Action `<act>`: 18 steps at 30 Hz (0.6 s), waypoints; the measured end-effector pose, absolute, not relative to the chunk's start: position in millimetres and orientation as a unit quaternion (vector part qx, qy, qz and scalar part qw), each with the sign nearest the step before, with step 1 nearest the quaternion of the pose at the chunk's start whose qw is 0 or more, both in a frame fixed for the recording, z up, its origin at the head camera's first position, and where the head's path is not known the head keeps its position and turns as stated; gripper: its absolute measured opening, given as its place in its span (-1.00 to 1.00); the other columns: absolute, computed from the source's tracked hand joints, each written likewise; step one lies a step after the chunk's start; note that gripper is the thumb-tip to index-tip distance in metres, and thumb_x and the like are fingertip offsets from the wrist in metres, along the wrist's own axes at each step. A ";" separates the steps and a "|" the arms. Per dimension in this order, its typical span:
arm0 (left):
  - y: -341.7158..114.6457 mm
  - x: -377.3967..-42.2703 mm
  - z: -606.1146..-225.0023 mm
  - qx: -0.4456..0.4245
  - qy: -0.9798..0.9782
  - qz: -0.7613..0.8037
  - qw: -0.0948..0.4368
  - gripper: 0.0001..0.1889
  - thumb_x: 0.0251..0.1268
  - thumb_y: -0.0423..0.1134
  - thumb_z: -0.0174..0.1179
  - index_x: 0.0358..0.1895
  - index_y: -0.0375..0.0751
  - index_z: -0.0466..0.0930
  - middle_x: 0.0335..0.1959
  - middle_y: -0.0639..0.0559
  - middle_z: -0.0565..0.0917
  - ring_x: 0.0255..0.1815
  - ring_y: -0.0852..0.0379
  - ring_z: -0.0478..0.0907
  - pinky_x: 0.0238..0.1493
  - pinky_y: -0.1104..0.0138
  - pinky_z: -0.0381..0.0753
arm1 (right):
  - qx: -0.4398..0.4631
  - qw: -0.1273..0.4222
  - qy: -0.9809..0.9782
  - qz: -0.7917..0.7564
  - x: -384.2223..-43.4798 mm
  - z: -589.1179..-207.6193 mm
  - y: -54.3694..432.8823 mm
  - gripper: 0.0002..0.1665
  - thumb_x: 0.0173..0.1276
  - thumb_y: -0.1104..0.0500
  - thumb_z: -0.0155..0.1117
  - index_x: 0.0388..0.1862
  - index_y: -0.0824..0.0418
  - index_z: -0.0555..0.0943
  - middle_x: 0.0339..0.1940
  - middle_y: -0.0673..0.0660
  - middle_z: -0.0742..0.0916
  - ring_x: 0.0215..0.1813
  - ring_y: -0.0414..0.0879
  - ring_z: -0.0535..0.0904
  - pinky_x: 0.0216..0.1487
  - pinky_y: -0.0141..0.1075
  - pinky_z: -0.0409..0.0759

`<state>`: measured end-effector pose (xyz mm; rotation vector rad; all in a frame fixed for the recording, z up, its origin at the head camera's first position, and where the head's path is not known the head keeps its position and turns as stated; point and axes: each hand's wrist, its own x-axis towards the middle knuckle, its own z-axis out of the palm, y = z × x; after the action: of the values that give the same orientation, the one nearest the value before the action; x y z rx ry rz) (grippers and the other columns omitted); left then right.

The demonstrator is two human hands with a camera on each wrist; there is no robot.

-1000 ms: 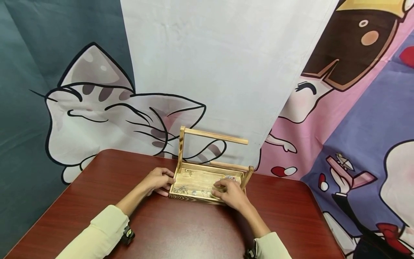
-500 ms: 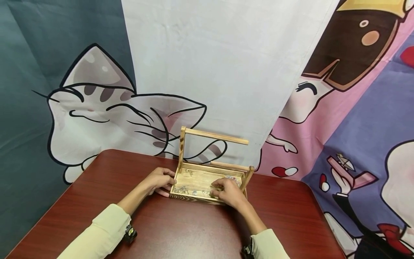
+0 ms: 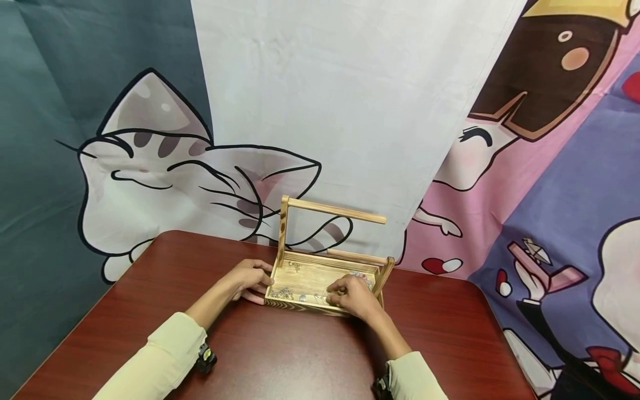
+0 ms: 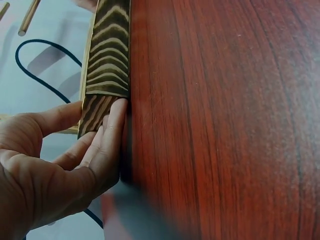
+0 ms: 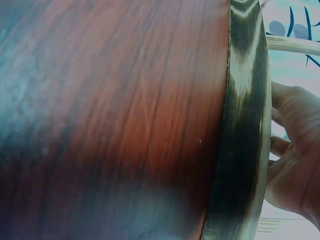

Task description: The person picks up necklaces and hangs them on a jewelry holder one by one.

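A shallow wooden tray (image 3: 300, 308) with a raised handle frame stands on the table. My left hand (image 3: 250, 280) grips its left end; in the left wrist view the hand's thumb (image 4: 62, 117) lies at the rim and the fingers against the outer end wall. Inside the tray's front right, my right hand (image 3: 352, 294) reaches down with bent fingers; its wrist view shows the hand (image 5: 300, 145) behind the front wall, fingertips hidden. A thin wire-like loop (image 3: 318, 297) lies by these fingertips; whether they pinch it is unclear. A small silvery disc (image 3: 302, 298) lies left of them.
A tangled chain-like pile (image 3: 282, 293) sits in the tray's front left corner, a smaller one (image 3: 295, 267) at the back left. Small colourful bits (image 3: 361, 276) lie at the back right. The handle bar (image 3: 335, 211) spans above. A printed cloth (image 3: 320, 111) hangs behind the table (image 3: 280, 355).
The whole scene has drifted slightly right in the head view. The right hand's fingers have shifted a little within the tray; the left hand stays at the tray's left end.
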<state>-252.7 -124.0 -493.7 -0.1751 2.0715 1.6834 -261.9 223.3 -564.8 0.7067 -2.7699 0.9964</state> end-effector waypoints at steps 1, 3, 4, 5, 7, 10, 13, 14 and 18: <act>-124.1 -253.0 -493.8 -0.066 0.752 0.613 0.232 -0.41 0.44 -0.48 0.33 0.52 -0.41 0.50 -0.02 -0.31 0.85 -0.14 -0.05 0.87 -0.23 0.03 0.97 | 0.235 0.055 -0.915 0.323 -258.9 -558.9 220.7 -0.87 0.32 0.06 0.71 -0.17 0.00 0.95 -0.20 -0.09 0.86 -0.15 -0.31 0.68 -0.10 -0.33 0.72; -124.4 -253.0 -493.9 -0.070 0.750 0.615 0.233 -0.41 0.44 -0.48 0.33 0.52 -0.40 0.50 -0.01 -0.31 0.85 -0.13 -0.05 0.87 -0.22 0.02 0.97 | 0.238 0.054 -0.917 0.316 -251.8 -546.3 215.6 -0.94 0.33 0.14 0.69 -0.23 0.03 0.95 -0.23 -0.05 0.87 -0.15 -0.23 0.72 -0.09 -0.31 0.72; -124.6 -252.9 -494.3 -0.070 0.750 0.615 0.234 -0.41 0.44 -0.48 0.33 0.52 -0.40 0.50 -0.01 -0.30 0.84 -0.13 -0.04 0.86 -0.21 0.02 0.97 | 0.238 0.050 -0.918 0.313 -248.2 -539.2 212.6 -0.96 0.33 0.18 0.68 -0.25 0.05 0.95 -0.24 -0.02 0.88 -0.15 -0.18 0.75 -0.07 -0.29 0.74; -124.8 -252.9 -494.4 -0.070 0.750 0.615 0.235 -0.41 0.44 -0.48 0.33 0.52 -0.39 0.50 0.00 -0.30 0.84 -0.12 -0.04 0.86 -0.21 0.02 0.97 | 0.243 0.051 -0.918 0.309 -246.0 -534.5 211.1 -0.99 0.35 0.19 0.66 -0.27 0.07 0.95 -0.25 0.00 0.88 -0.15 -0.14 0.76 -0.07 -0.26 0.75; -125.2 -252.8 -494.3 -0.071 0.748 0.616 0.236 -0.41 0.45 -0.48 0.34 0.52 -0.39 0.50 0.00 -0.30 0.84 -0.11 -0.05 0.86 -0.20 0.01 0.97 | 0.247 0.053 -0.919 0.302 -246.3 -532.8 210.3 -0.96 0.38 0.19 0.65 -0.30 0.06 0.94 -0.27 0.01 0.87 -0.14 -0.10 0.78 -0.07 -0.23 0.76; -125.8 -253.1 -493.8 -0.069 0.746 0.617 0.240 -0.41 0.46 -0.47 0.34 0.52 -0.39 0.49 0.03 -0.31 0.82 -0.09 -0.07 0.86 -0.19 0.00 0.97 | 0.247 0.066 -0.921 0.294 -266.6 -564.9 219.1 -0.90 0.35 0.09 0.66 -0.38 -0.09 0.89 -0.32 -0.15 0.80 -0.21 -0.32 0.68 -0.12 -0.30 0.71; -126.2 -253.4 -493.2 -0.068 0.743 0.619 0.245 -0.40 0.46 -0.47 0.34 0.53 -0.39 0.48 0.06 -0.32 0.81 -0.06 -0.08 0.85 -0.17 -0.01 0.97 | 0.242 0.082 -0.929 0.267 -284.9 -593.5 224.9 -0.81 0.29 0.06 0.65 -0.45 -0.23 0.80 -0.37 -0.28 0.70 -0.28 -0.46 0.55 -0.19 -0.36 0.63; -126.1 -253.7 -493.1 -0.067 0.742 0.620 0.246 -0.40 0.47 -0.47 0.34 0.53 -0.39 0.47 0.06 -0.33 0.81 -0.05 -0.08 0.85 -0.17 -0.01 0.97 | 0.246 0.087 -0.931 0.255 -288.1 -597.5 225.4 -0.79 0.28 0.07 0.64 -0.46 -0.23 0.78 -0.38 -0.29 0.68 -0.29 -0.47 0.54 -0.21 -0.36 0.63; -126.3 -254.4 -492.3 -0.066 0.741 0.620 0.249 -0.41 0.49 -0.46 0.33 0.54 -0.38 0.46 0.08 -0.35 0.80 -0.04 -0.09 0.85 -0.16 -0.01 0.97 | 0.257 0.111 -0.939 0.202 -292.3 -600.7 223.0 -0.77 0.29 0.05 0.60 -0.49 -0.22 0.71 -0.39 -0.27 0.63 -0.34 -0.41 0.50 -0.25 -0.34 0.61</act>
<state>-254.4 -126.3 -492.3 -0.1788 2.0198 1.6884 -292.3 223.0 -600.7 0.7543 -2.7561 0.5927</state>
